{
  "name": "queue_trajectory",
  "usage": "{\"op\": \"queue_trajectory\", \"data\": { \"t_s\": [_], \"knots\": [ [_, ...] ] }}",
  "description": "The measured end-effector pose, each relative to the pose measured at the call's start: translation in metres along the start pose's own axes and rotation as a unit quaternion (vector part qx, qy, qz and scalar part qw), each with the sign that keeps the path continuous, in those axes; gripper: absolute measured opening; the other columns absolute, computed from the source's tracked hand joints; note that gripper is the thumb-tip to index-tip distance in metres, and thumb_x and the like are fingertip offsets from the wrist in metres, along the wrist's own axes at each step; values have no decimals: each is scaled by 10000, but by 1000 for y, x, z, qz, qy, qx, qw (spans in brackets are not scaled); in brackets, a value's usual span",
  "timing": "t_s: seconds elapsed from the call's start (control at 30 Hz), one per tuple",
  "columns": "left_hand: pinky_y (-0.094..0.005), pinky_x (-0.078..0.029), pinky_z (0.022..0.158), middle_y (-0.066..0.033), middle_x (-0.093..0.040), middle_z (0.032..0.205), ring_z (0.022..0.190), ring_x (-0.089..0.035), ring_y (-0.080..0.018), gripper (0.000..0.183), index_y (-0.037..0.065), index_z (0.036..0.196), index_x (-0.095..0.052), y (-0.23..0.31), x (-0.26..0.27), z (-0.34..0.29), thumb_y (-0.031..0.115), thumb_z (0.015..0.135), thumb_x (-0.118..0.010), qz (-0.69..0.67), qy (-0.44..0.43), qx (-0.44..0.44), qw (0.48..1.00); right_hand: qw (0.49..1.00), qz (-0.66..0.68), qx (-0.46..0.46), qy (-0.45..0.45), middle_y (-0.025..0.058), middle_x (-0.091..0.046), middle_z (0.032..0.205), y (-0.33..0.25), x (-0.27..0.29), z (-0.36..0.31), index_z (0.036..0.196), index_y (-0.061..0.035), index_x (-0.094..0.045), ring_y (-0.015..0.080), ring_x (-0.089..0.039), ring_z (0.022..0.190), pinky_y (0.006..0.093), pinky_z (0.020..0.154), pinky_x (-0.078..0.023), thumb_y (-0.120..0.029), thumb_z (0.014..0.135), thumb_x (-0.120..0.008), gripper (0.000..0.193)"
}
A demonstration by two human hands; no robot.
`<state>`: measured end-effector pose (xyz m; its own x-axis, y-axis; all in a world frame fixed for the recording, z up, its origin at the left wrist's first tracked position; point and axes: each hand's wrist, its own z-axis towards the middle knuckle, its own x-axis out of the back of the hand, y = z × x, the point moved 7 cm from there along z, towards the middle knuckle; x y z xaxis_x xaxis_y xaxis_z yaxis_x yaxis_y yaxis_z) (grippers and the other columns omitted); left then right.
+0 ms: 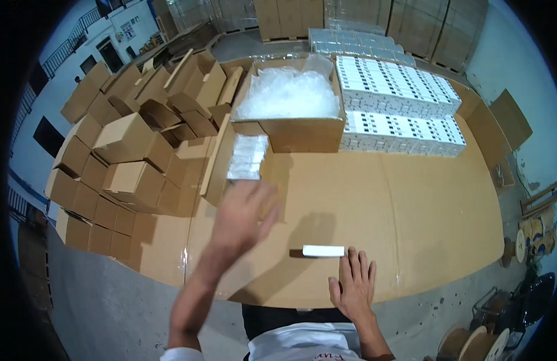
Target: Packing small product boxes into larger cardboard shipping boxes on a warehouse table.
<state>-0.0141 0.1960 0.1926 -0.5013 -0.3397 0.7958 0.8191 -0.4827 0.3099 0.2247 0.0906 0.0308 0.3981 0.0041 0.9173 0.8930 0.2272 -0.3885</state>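
My right hand lies flat on the cardboard-covered table near its front edge, fingers stretched out. Its fingertips are at the right end of a small, thin white box, which casts a short shadow to its left. My left hand is raised over the near end of a narrow open carton. Motion blurs its fingers, so I cannot tell whether anything is in them. Inside that carton stands a row of packets in shiny clear wrap; the hand covers its nearer part.
Folded brown cartons crowd the table's left side. Behind the narrow carton, a large box holds clear plastic bags. White printed boxes are stacked at the back right. Cable reels stand on the floor at lower right.
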Motion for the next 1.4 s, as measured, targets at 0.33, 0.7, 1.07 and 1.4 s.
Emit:
{"op": "queue_trajectory", "data": {
  "t_s": [0.33,0.7,1.07,1.4],
  "knots": [
    [-461,-523,857,-189,-702,951,969,-650,-385,274,26,993,-693,-216,-95,275,200,804,-786,142,44,-2,989,998,31,-15,44,174,-503,1453,10,18,28,1314,-44,-592,404,-424,1344,649,1109,-250,-318,817,-636,569],
    [-438,-572,846,-225,-733,1009,859,-723,-367,296,-1,943,-754,-284,-95,323,260,804,-757,31,121,226,966,999,28,-29,36,177,-481,1490,26,24,45,1386,-72,-558,404,-404,1387,622,1124,-264,-276,892,-614,538],
    [-261,-546,742,-52,-712,911,809,-671,-113,245,-24,1087,-706,-107,72,118,196,1000,-645,-328,119,207,914,988,103,13,116,167,-588,1309,1,32,-26,1184,-27,-641,395,-506,1245,583,1085,-305,-188,773,-675,442],
    [-283,-551,701,-99,-692,920,810,-680,-176,243,-38,1044,-711,30,26,-118,-33,809,-772,-287,-117,84,947,897,373,55,229,195,-551,1288,-34,68,-70,1281,-9,-541,304,-572,1116,379,872,-502,-73,686,-816,658]
  ]
}}
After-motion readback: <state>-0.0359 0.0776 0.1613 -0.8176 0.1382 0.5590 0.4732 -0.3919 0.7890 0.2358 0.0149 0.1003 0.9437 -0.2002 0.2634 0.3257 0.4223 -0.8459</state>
